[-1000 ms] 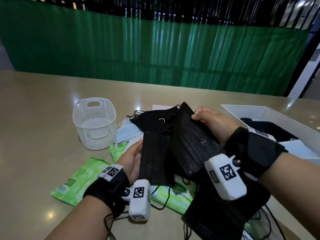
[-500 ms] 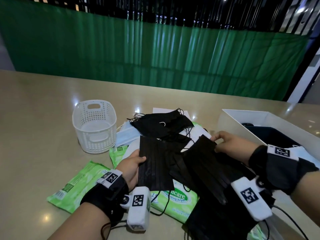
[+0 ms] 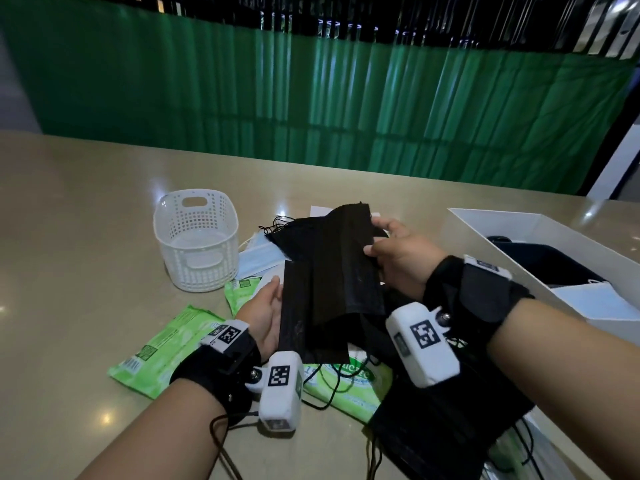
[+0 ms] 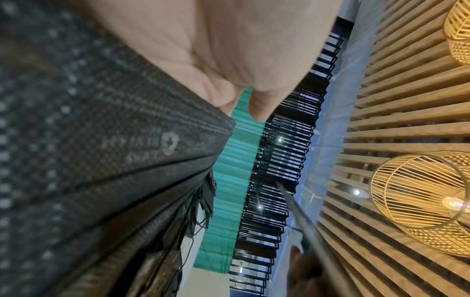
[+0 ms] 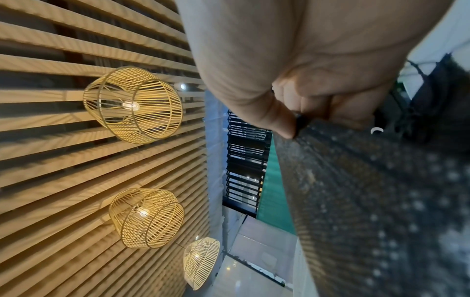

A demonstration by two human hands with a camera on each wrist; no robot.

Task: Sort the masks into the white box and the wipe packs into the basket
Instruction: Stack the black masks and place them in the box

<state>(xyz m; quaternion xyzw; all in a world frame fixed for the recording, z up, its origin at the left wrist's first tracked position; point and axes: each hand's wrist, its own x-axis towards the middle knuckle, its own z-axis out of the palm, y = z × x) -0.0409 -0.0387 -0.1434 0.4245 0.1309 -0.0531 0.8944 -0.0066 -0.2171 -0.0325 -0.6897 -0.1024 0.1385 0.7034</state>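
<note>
1. The right hand (image 3: 403, 259) pinches the far right edge of a black mask (image 3: 341, 268), thumb on top and fingers curled underneath; the right wrist view shows the thumb (image 5: 277, 118) pressed tight on the mask's rim.
2. The left hand (image 3: 265, 313) holds a second black mask (image 3: 298, 320) by its left edge. The palm faces it and the thumb lies along the fabric; its fingers are hidden behind the mask.
3. The two masks overlap, lifted above the pile in the middle of the table (image 3: 76, 244).
4. Under them lie more black masks (image 3: 446, 431) near right, and a pale blue mask (image 3: 256, 258) just right of the basket.
5. Green wipe packs sit on the table: one (image 3: 162, 351) at near left, one (image 3: 242, 289) beside the left hand, and one (image 3: 346, 386) beneath the masks.
6. The white basket (image 3: 197, 244) stands to the far left of the pile.
7. The white box (image 3: 540, 244) sits at the right, with dark and white masks in it.
</note>
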